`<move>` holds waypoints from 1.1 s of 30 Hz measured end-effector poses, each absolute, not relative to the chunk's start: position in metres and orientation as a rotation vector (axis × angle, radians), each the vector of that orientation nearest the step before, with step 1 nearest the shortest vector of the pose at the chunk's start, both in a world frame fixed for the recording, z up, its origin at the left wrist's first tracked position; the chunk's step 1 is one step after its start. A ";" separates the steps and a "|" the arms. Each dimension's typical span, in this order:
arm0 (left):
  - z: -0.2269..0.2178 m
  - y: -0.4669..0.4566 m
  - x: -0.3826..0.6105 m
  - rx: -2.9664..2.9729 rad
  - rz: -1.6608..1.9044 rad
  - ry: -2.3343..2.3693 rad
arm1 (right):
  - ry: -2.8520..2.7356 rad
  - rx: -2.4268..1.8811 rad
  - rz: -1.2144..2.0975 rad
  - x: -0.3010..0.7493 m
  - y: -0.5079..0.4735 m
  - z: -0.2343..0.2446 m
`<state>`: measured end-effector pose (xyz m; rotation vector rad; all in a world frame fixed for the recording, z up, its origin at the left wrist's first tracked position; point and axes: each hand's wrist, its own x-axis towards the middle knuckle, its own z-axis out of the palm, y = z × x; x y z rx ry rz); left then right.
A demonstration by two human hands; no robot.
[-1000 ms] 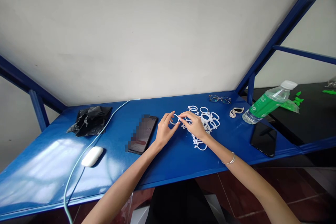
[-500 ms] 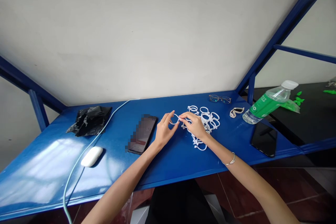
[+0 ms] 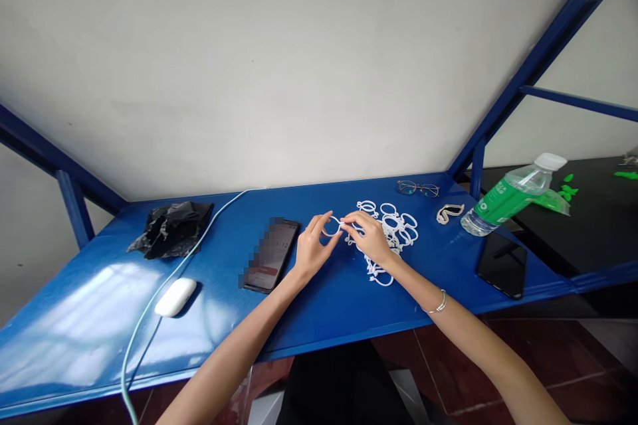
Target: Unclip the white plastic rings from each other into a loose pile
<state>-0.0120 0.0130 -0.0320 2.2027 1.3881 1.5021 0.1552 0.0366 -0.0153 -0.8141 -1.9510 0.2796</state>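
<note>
Head view, landmark the pile of white rings: single white ring just left of the pile, between both hands. Left hand on the ring's far side from the pile, thumb and fingers curved about it, closed on the rim. Right hand partly over the pile, thumb and fingertips pinched on the ring's pile-side edge; small detail there hidden by fingers. Well left of the pile, lit phone; beyond and right of it, glasses; farther right, bottle.

Risks, as judged: could slip out under a slackened pinch and drop among look-alikes; could twist out of round under uneven pull; possible scatter of loose rings from a low sweep
</note>
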 end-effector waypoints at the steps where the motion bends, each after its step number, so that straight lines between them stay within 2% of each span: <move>1: -0.032 0.013 -0.012 2.196 1.497 1.387 | -1.951 -0.813 0.290 0.155 0.037 -0.016; 33: -0.030 0.010 -0.011 2.166 1.517 1.297 | -1.972 -0.797 0.317 0.156 0.034 -0.011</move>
